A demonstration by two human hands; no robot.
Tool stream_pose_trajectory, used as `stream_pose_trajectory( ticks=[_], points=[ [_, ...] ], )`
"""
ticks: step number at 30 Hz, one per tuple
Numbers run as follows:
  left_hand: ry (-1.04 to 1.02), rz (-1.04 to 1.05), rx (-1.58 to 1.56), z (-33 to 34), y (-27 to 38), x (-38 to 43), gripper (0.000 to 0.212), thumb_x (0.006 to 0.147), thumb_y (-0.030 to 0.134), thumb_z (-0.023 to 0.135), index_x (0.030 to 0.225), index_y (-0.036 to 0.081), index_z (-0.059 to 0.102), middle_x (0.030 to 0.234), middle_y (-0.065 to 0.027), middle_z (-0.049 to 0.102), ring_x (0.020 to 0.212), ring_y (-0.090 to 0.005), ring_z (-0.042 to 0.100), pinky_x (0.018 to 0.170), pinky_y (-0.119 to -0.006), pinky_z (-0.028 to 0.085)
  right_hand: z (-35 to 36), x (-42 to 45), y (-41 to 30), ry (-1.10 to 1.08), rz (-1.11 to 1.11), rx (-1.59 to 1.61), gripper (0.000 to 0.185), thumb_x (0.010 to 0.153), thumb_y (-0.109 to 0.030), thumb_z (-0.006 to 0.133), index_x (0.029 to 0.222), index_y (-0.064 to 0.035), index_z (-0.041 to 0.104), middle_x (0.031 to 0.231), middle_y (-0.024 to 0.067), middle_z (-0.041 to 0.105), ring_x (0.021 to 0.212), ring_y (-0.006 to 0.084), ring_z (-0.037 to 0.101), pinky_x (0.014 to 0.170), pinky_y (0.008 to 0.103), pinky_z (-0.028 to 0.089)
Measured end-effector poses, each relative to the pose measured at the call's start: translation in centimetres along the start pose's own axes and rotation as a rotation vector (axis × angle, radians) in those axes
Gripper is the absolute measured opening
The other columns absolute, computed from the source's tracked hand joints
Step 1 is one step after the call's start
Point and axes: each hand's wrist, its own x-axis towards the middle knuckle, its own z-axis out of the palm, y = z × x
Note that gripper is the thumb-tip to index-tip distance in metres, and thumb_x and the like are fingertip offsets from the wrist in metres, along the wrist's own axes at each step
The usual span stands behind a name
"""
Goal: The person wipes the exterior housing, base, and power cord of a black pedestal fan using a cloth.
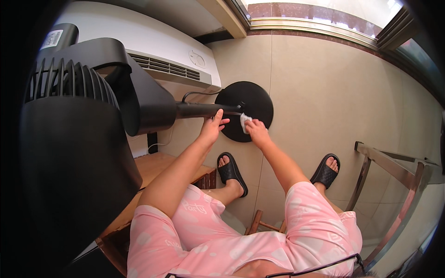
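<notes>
A black pedestal fan fills the left side, its slatted head point(76, 139) nearest the camera. Its pole point(200, 110) runs down to a round black base point(255, 99) on the floor. My left hand point(212, 125) is at the pole, thumb along its near side and some fingers extended; how firmly it grips is unclear. To its right, my right hand point(256, 131) holds a crumpled white cloth or tissue point(245, 122) over the base, close to the lower pole.
A white air conditioner point(156, 31) stands behind the fan, with a black cable point(198, 93) near the base. A wooden cabinet point(156, 161) is at lower left, a metal frame point(389, 163) at right. My slippered feet flank the base's near side; a wooden stool point(255, 222) shows below.
</notes>
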Motion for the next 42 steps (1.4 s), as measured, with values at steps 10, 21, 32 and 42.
stream_pose_trajectory(
  ticks=[10,21,32,42],
  points=[
    [-0.020,-0.005,0.016,-0.2,0.0,0.4,0.070,0.091,0.051,0.050,0.142,0.015,0.019,0.118,-0.0022,0.043,0.102,-0.0171,0.058,0.088,-0.033,0.043,1.8,-4.8,-4.3,-0.273,-0.146,0.124,0.009,0.075,-0.015,0.056,0.081,-0.0128,0.061,0.088,0.0017,0.055,0.087,0.0217,0.051,0.072,0.0340,0.043],
    [-0.034,0.002,0.047,0.4,0.6,0.3,0.065,0.091,0.053,0.048,0.137,0.012,0.027,0.120,-0.0031,0.044,0.102,-0.0170,0.058,0.091,-0.034,0.042,-4.5,-0.7,10.6,0.086,0.170,-0.273,0.007,0.072,-0.009,0.058,0.078,-0.0086,0.061,0.095,0.0062,0.055,0.091,0.0251,0.054,0.073,0.0372,0.047],
    [0.006,-0.007,0.055,0.4,0.3,0.4,0.059,0.090,0.056,0.048,0.125,0.009,0.041,0.116,-0.0013,0.047,0.101,-0.0151,0.058,0.091,-0.033,0.040,-4.3,0.6,6.5,0.116,0.492,-0.070,0.015,0.078,-0.004,0.054,0.092,-0.0085,0.058,0.097,0.0099,0.055,0.092,0.0295,0.055,0.078,0.0397,0.050],
    [-0.102,-0.037,0.212,-2.0,-0.4,2.0,0.043,0.092,0.037,0.051,0.124,0.009,0.043,0.120,-0.0010,0.051,0.102,-0.0137,0.056,0.089,-0.034,0.039,-3.0,-3.7,-0.8,-0.485,0.557,-0.066,0.013,0.079,-0.010,0.054,0.087,-0.0060,0.063,0.104,0.0139,0.060,0.090,0.0336,0.061,0.077,0.0437,0.051]
  ],
)
